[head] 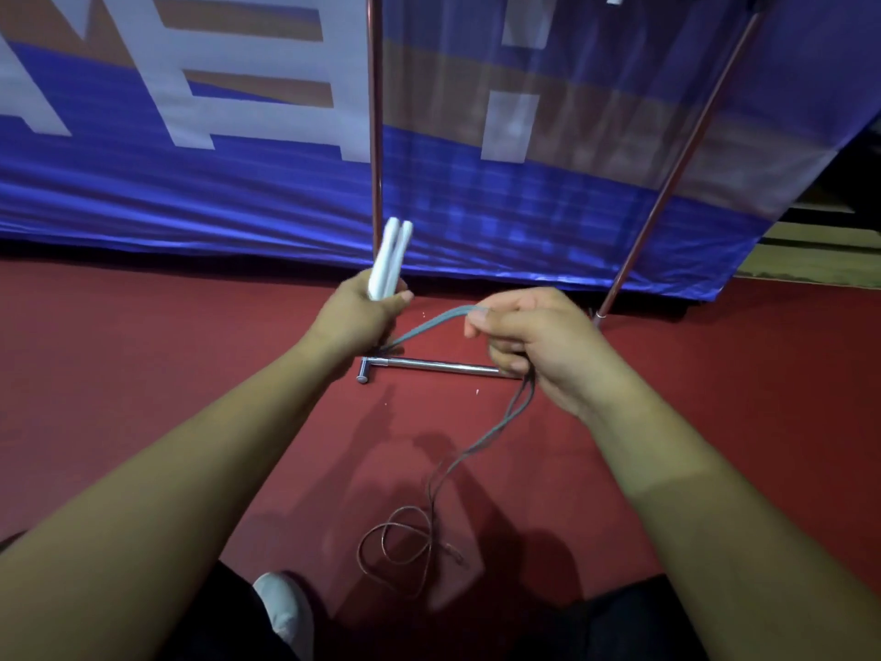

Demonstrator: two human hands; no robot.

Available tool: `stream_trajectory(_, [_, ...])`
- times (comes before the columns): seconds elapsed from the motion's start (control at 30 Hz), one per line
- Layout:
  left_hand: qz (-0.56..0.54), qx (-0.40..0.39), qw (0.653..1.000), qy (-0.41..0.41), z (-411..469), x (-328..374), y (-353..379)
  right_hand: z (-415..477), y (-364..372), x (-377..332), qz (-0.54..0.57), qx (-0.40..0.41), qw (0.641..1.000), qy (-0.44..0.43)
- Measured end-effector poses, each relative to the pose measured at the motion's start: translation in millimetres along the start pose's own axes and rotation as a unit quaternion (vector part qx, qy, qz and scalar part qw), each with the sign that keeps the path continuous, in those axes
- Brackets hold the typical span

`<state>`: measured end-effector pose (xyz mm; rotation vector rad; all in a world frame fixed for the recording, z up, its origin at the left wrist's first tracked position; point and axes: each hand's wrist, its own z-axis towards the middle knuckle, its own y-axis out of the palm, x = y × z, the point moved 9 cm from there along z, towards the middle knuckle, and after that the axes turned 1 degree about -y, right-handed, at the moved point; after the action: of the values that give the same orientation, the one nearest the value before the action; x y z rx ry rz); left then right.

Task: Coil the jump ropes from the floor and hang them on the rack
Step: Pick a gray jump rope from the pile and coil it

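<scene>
Head view: left hand (pixel 355 313) grips two white plastic jump-rope handles (pixel 390 260), held together and pointing up. A doubled grey-blue rope cord (pixel 431 323) runs from them to the right hand (pixel 534 341), whose curled fingers pinch it. Below that hand the cord drops to loose loops on the red floor (pixel 739 374), probably resting there. Behind stands a chrome metal rack (pixel 431 366), its base bar on the floor.

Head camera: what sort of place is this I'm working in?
Likely an indoor sports hall or gym: a red sports floor, a large blue banner with white lettering along the back, and a metal rack standing by it, with a jump rope in hand.
</scene>
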<state>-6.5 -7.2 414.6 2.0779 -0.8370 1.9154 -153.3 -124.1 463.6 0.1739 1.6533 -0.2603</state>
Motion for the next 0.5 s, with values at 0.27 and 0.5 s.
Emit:
stream_trajectory(0.27, [-0.079, -0.232, 0.965, -0.093, -39, 6, 58, 6, -65, -24, -0.237, 0.165, 0.952, -0.102])
stream_trajectory(0.5, [0.144, -0.248, 0.957, 0.035, -38, 24, 49, 9, -98, -23, -0.263, 0.242, 0.928, -0.104])
